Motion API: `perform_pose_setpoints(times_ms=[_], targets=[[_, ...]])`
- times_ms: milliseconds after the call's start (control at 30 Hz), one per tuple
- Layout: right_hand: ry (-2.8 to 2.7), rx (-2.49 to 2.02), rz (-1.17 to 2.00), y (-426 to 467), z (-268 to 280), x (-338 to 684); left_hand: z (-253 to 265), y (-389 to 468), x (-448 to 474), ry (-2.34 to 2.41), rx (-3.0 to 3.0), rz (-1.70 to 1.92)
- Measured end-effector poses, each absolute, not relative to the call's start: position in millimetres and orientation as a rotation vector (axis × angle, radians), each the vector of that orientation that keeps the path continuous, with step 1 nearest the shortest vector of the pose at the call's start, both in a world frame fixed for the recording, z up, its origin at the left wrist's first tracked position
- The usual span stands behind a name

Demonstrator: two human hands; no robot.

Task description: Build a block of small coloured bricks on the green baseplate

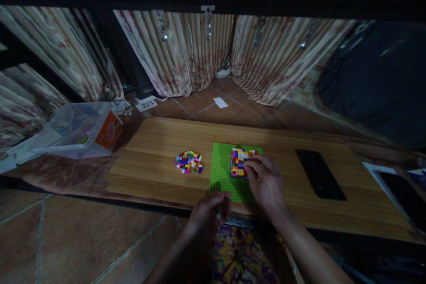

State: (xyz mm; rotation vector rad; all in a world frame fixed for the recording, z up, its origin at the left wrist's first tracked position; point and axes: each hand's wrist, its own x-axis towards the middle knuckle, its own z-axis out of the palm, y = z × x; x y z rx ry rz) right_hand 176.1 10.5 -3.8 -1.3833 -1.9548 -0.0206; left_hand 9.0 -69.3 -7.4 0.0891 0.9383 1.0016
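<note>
As brick block (237,164) squares with baseplate (220,166) | hands: right (269,183) touches block, left (209,208) curls | long axis, grips unclear

No readable text, brand or number anywhere. Orange label (109,130) on the end of the clear plastic box (86,115), at left, carried big pale lettering on a slant; too blurred to make out a single character, so couldn't tell the brand or even the script. White paper (146,104) on the floor (249,115), beyond the left part of the table (159,137), had dark blocky print. Couldn't tell if that was lettering or code squares; too small to pull a word from it.
</note>
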Motion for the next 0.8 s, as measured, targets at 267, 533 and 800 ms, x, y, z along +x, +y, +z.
perform_pose_setpoints(times_ms=[267,533,800], targets=[[-2.012,-1.402,-0.173,-2.6,-6.4,175.3,-2.8,-70.2,7.7,0.941,0.085,0.991],[-2.122,-1.502,-0.366,-11.1,-9.0,172.8,-0.7,-67.0,11.7,0.987,0.061,0.993],[-2.120,-1.507,-0.316,-11.7,-6.6,175.1,16.6,-64.7,6.8,0.863,0.022,1.017]])
